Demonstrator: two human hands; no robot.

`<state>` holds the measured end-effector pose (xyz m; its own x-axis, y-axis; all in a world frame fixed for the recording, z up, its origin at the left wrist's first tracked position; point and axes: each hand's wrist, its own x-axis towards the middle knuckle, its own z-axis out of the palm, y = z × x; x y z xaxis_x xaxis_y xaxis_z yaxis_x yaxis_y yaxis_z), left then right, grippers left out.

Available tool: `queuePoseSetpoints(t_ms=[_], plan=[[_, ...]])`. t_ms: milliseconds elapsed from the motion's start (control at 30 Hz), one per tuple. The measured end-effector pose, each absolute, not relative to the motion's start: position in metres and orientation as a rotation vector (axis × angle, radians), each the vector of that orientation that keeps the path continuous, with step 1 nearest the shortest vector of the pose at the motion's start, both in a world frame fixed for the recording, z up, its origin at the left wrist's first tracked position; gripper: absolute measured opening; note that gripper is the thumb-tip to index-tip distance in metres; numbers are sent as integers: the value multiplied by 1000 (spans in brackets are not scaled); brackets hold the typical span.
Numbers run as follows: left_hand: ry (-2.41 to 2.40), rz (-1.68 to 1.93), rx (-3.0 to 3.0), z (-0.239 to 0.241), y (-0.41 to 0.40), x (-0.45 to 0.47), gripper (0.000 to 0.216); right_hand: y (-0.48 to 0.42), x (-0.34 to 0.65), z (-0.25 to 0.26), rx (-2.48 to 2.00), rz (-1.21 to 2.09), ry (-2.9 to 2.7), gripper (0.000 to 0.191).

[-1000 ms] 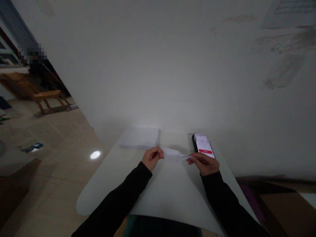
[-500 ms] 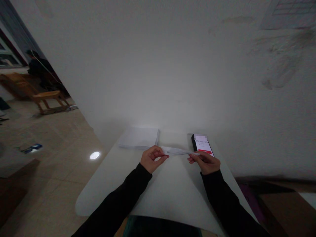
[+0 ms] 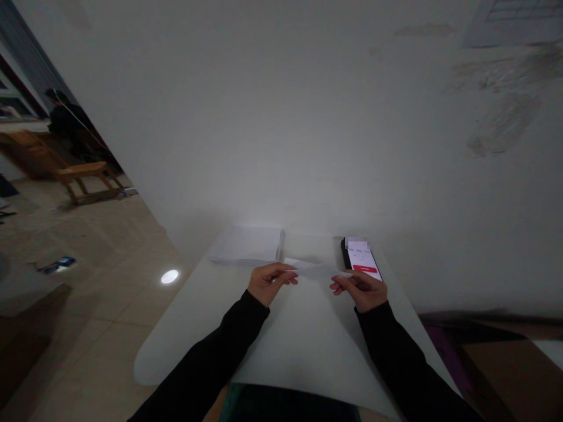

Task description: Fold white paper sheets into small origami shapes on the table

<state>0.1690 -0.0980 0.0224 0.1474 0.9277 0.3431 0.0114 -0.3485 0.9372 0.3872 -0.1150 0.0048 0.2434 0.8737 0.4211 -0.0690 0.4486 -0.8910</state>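
Paper (image 3: 313,270) turned flatter than second ago, raised off bench (image 3: 281,346); left hand (image 3: 267,282) and right hand (image 3: 361,291) pinch its ends, fingers closed; folding seemingly midway.

White paper (image 3: 313,269), black sleeves (image 3: 211,357)

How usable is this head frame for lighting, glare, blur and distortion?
Head view: dim overall, brightest around the paper stack; round glare spot on the floor; wide-angle bending at edges; folded paper pinched by left hand and right hand looks pale, slightly soft; phone screen glows.
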Motion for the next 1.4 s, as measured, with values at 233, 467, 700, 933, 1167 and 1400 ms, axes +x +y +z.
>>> queuePoseSetpoints(t_ms=[233, 467, 700, 933, 1167, 1400], plan=[[1005, 1446, 1655, 24, -99, 170, 12, -118, 386, 10, -920, 863, -1267, 20], [1035, 1442, 1565, 17, -102, 178, 17, -124, 377, 12, -888, 1044, -1215, 23], [987, 1426, 1237, 25, -102, 181, 36, -121, 377, 7, -853, 1190, -1113, 29], [914, 1396, 952, 21, -103, 197, 80, -125, 362, 6, -765, 1376, -997, 29], [780, 1068, 990, 7, -115, 223, 66, -130, 349, 11, -713, 1516, -1064, 30], [767, 912, 1232, 8, -109, 220, 68, -129, 355, 5, -752, 1511, -1066, 32]])
